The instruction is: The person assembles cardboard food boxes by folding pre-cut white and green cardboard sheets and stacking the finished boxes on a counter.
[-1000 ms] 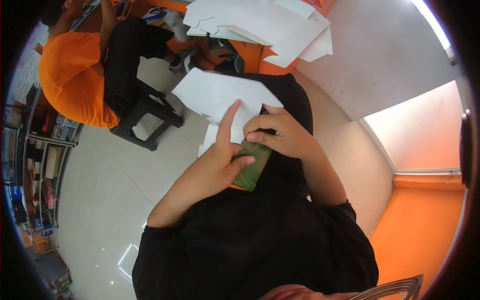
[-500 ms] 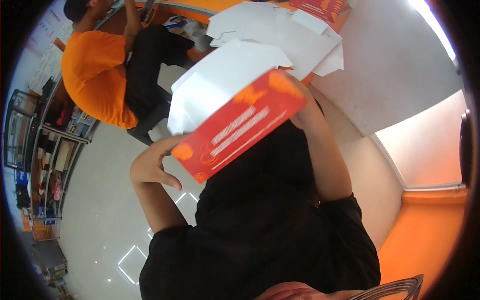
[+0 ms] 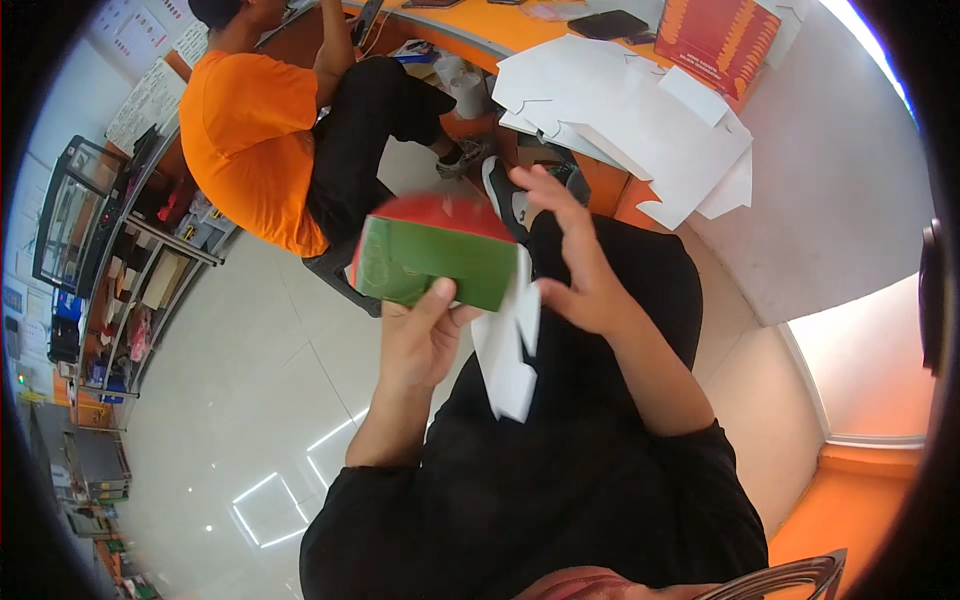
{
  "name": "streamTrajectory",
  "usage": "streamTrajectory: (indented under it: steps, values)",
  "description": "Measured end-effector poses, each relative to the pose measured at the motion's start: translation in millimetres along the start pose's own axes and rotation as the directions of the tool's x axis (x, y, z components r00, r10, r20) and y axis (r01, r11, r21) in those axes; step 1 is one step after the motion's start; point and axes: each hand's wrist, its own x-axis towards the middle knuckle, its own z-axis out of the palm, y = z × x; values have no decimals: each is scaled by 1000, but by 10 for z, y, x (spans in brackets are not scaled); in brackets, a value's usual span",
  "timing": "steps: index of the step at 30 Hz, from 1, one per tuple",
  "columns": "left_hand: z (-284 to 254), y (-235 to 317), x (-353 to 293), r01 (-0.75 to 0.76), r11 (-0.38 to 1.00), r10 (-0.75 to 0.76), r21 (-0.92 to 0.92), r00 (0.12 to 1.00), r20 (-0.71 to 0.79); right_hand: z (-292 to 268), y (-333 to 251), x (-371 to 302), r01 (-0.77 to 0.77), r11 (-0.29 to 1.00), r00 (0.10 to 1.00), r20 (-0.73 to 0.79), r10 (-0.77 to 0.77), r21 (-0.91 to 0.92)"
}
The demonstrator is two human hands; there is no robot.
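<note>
A partly folded cardboard box (image 3: 430, 250), with a green panel facing me and a red side behind it, is held up over my lap. My left hand (image 3: 422, 338) grips its lower edge, the thumb pressed on the green panel. White inner flaps (image 3: 508, 365) hang from the box's right end. Just to the right of these flaps, my right hand (image 3: 580, 275) is raised with its fingers spread, holding nothing. The red part of the box is smeared by motion.
Flat white box blanks (image 3: 620, 115) lie stacked on the orange table (image 3: 475, 25), beside a standing red box (image 3: 715, 45) and a dark phone (image 3: 608, 25). A person in an orange shirt (image 3: 245, 150) sits at the left. Shelves (image 3: 160, 280) line the left side.
The box has turned from its printed red face to a green panel. It has left my right hand, which now hangs apart and open, while my left hand has it by the lower edge.
</note>
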Motion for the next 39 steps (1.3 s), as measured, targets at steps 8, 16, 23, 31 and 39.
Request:
streamTrajectory:
  steps: [8,16,23,31,39]
  values:
    - [-115,-286,35,123,991,-132,59,972,194,178,-18,-125,-223,772,965,25,260,595]
    - [-37,-166,117,242,967,-255,79,927,275,-63,90,-53,-71,950,997,-4,76,303]
    - [-289,-189,4,-53,960,-6,273,978,208,-271,-191,155,-29,989,965,262,-9,144]
    - [-46,-177,176,-97,987,86,125,992,90,-231,-125,37,33,995,977,206,-52,95]
    - [-85,-89,216,-61,991,42,121,987,153,-259,-73,42,19,959,974,211,-82,283]
